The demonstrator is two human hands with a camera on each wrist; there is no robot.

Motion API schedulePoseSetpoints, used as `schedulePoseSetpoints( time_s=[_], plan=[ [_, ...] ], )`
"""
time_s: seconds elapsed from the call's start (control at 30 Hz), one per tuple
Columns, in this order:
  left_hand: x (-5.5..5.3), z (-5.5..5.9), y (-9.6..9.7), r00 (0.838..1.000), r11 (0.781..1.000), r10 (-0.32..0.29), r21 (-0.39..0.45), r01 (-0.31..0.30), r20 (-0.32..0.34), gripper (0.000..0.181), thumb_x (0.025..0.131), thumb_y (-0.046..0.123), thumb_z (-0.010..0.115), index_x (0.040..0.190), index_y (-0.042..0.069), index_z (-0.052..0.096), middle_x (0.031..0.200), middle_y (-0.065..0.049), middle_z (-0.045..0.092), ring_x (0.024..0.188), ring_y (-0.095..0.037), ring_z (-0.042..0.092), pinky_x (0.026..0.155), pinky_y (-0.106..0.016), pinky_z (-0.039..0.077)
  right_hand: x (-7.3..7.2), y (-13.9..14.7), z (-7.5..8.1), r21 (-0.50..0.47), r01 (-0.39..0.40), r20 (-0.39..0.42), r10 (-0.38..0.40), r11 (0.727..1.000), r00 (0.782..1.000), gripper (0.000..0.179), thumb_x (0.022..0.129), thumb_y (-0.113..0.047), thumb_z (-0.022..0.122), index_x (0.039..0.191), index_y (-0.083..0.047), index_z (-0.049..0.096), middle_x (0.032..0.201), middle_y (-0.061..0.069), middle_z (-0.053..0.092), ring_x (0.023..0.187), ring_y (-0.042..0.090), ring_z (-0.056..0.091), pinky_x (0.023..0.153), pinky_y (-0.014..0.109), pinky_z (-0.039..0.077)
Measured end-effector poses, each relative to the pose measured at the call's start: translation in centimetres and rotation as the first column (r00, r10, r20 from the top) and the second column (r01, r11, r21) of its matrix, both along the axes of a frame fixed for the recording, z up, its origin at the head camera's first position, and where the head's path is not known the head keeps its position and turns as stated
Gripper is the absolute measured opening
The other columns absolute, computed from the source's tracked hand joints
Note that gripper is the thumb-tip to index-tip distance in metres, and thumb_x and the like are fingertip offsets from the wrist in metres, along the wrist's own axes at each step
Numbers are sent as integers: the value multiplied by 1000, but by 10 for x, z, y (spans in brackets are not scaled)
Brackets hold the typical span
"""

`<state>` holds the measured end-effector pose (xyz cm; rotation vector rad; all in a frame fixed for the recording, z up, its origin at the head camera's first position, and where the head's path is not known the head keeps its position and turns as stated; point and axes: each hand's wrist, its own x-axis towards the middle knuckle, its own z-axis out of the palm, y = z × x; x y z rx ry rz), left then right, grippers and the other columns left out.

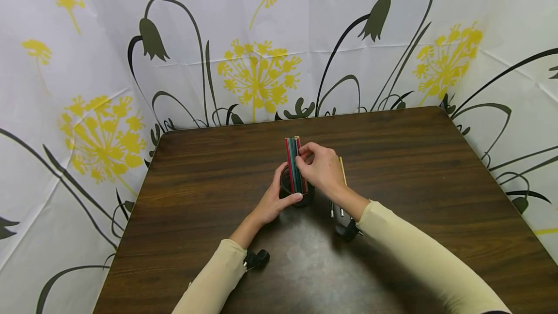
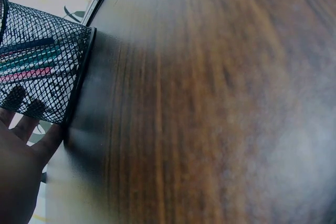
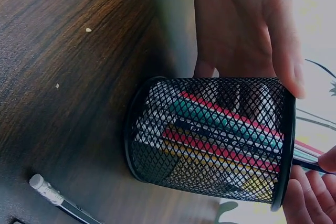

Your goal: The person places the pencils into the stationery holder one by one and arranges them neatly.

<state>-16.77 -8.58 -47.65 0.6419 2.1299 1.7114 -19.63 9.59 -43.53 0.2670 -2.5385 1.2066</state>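
Observation:
A black mesh pencil cup (image 3: 231,145) stands on the table, holding several pencils (image 1: 293,166) in red, teal, dark and yellow. My left hand (image 1: 272,201) grips the cup from its left side, thumb near the rim in the right wrist view. Over the cup's mouth, my right hand (image 1: 323,167) has its thumb and fingertips at the upper part of the pencils. In the right wrist view those fingers pinch a dark pencil (image 3: 310,166) just beyond the rim. The exact grip is partly hidden.
A few loose pencils (image 1: 342,168) lie on the table under my right forearm; one shows a white eraser end (image 3: 46,187). The dark wooden table (image 1: 209,168) meets a white flower-printed curtain (image 1: 270,23) at its back and sides.

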Motion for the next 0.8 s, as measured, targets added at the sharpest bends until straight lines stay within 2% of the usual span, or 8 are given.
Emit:
schedulePoseSetpoints(
  time_s=[0.33,0.4,0.57,0.67,0.8],
  plan=[
    [-1,-2,0,1000,1000,1,0,-1,-17,83,95,12,62,156,17,7,152,-17,32,139,-33,31,111,-57,21,-2,-1,-2,9,14,-33,-14,1000,999,11,86,-17,72,93,-9,71,73,-3,67,59,8,61,53,28,48],
    [-4,-8,0,1000,1000,0,-5,0,-15,83,95,11,62,157,18,6,153,-17,30,139,-32,30,111,-57,21,-3,-1,-3,11,15,-39,-14,1000,999,11,86,-17,71,94,-9,72,73,-3,67,58,8,60,53,28,48],
    [-13,-31,0,1000,1000,14,9,-14,-28,86,95,11,63,157,24,5,154,-14,28,141,-31,28,112,-57,18,-4,-1,-4,18,11,-29,-10,1000,1000,9,87,-18,71,91,-10,71,72,-4,66,58,8,58,53,27,47],
    [-13,-36,0,999,999,27,19,-27,-38,85,95,14,64,156,29,7,154,-11,29,140,-29,29,112,-57,18,-4,-1,-4,30,11,-22,-10,999,1000,7,88,-19,70,88,-12,71,72,-5,66,58,7,58,53,28,47],
    [-13,-37,1,998,999,44,22,-43,-43,84,94,18,65,154,37,10,153,-5,31,138,-25,31,111,-56,21,-4,-1,-4,49,15,-22,-14,999,1000,7,88,-20,70,84,-15,70,71,-6,65,58,6,57,54,28,47]
  ],
)
